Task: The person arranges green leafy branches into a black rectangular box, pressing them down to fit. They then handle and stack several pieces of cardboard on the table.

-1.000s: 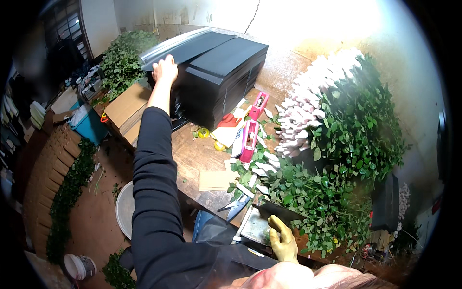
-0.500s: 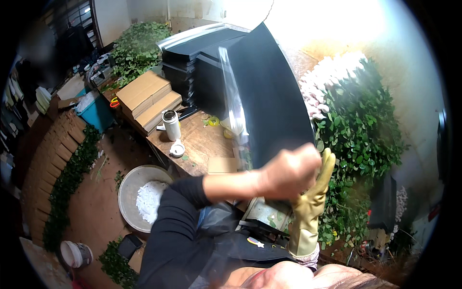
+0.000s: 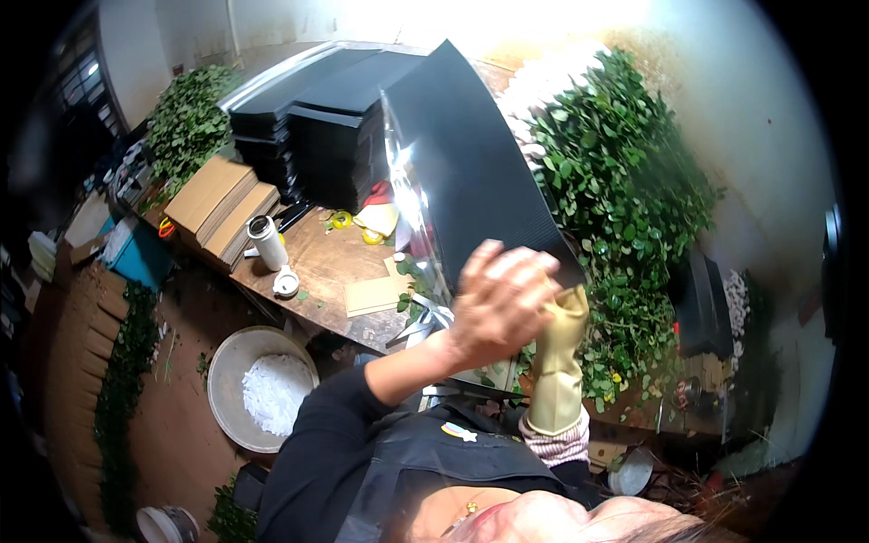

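My bare left hand [image 3: 502, 299] is raised over the lower end of a long black sheet [image 3: 480, 163]. Its fingers are partly spread and blurred, with nothing seen in them. My right hand [image 3: 559, 353], in a yellow rubber glove, is upright just beside it, at the sheet's lower right corner. The gloved fingers look bent and are partly hidden behind my left hand, so I cannot tell whether they hold the sheet. Clear plastic film [image 3: 412, 195] runs along the sheet's left edge. The sheet slants up in front of stacked black sheets [image 3: 330, 149].
A wooden table [image 3: 317, 258] bears cardboard pieces [image 3: 213, 195], a white bottle [image 3: 266, 242] and its white lid [image 3: 286, 282]. Leafy cut stems with pale heads [image 3: 625, 181] fill the right side. A round tub [image 3: 217, 380] with white scraps stands on the floor at left.
My left hand has gone from a closed fist to loosely spread fingers. The gloved fingers, stretched upward before, now look bent. The whole view has shifted, so the table stands further left.
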Available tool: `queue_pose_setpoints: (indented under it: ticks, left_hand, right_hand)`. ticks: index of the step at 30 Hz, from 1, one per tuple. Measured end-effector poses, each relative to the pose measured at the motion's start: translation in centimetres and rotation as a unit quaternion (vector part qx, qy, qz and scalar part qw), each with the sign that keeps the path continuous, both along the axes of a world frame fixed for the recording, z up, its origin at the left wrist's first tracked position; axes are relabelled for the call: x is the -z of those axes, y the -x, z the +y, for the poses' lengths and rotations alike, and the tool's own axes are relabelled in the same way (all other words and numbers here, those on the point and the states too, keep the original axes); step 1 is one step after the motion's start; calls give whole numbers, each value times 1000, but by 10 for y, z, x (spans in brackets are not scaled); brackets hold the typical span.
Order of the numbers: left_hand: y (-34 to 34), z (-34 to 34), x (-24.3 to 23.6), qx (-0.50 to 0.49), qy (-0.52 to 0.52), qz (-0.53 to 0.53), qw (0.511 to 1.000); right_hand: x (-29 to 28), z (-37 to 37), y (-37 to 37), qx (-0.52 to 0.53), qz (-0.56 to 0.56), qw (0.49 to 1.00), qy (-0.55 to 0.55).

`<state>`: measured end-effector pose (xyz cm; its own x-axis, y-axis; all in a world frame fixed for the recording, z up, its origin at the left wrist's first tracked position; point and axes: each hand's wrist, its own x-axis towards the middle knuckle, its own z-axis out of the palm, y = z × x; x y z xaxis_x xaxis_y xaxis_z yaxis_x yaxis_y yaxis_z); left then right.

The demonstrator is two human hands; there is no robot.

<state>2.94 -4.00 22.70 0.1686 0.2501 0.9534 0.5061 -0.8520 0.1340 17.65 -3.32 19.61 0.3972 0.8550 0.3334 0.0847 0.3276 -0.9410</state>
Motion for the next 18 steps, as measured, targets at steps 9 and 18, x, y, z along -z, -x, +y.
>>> queue_pose_setpoints:
  ticks: [9,18]
  left_hand:
    - [37,11,25,52,234,-100,966]
    - [45,-15,20,378,376,-330,779]
  right_hand:
    - [-83,5,33,-285,-189,927,-154]
    - [-90,0,37,-153,-325,918,-171]
